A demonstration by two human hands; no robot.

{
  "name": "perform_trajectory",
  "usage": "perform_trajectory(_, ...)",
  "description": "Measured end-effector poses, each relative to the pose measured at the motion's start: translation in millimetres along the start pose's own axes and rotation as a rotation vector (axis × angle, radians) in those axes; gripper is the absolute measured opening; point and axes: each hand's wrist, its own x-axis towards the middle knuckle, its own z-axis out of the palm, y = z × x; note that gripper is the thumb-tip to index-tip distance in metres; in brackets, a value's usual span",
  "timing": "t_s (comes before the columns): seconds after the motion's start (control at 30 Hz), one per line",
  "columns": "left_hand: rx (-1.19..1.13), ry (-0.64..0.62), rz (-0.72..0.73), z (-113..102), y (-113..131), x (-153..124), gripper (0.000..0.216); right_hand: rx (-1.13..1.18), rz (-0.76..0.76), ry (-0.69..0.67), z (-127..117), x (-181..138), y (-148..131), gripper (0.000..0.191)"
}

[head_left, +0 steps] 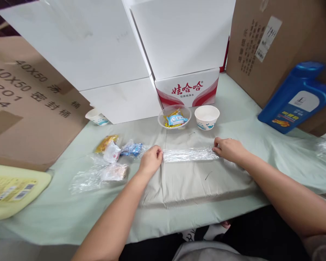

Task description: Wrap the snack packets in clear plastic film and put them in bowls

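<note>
A crinkled strip of clear plastic film [190,154] stretches level between my hands, just over the cloth. My left hand [151,159] pinches its left end, and my right hand [228,149] pinches the right end with fingers bent. Left of my left hand lie several wrapped snacks: a yellow packet [106,143], a white packet [112,152], a blue packet [132,149] and a pale one in clear film [114,172]. Beyond the strip stand a clear plastic bowl [163,123] with yellow and blue packets inside and a white paper bowl [207,119] with blue print.
White cartons [116,47] and a red-printed box [190,90] line the back. Brown cartons stand at the left [29,105] and right [293,43]. A blue bottle [293,98] leans right; a yellow container [16,188] lies left. Another paper bowl [96,116] stands by the left carton.
</note>
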Motion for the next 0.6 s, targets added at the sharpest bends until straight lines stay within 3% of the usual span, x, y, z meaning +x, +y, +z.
perform_trajectory(0.13, 0.208, 0.007, -0.021, -4.0, 4.9, -2.9, 0.011, -0.011, 0.046, 0.033, 0.6, 1.4, 1.5, 0.031)
perform_trajectory(0.27, 0.369, 0.083, -0.062, -11.4, 6.8, -5.0, 0.02, 0.037, -0.072, 0.015, -7.0, -2.2, 4.9, 0.014)
perform_trajectory(0.33, 0.403, 0.144, -0.017, -14.0, 11.7, -9.2, 0.021, 0.094, -0.121, 0.006, -12.4, -8.0, 5.3, 0.01)
perform_trajectory(0.4, 0.349, 0.133, 0.125, -13.5, 21.2, -17.2, 0.023, 0.22, -0.163, 0.008, -19.0, -17.9, 3.4, 0.005)
perform_trajectory(0.5, 0.16, -0.052, 0.465, -5.8, 41.2, -35.0, 0.026, 0.475, -0.352, -0.056, -31.8, -40.0, -4.6, 0.022)
perform_trajectory(0.6, 0.051, -0.229, 0.712, 6.2, 59.3, -52.5, 0.034, 0.658, -0.67, -0.351, -45.2, -64.6, -15.9, 0.037)
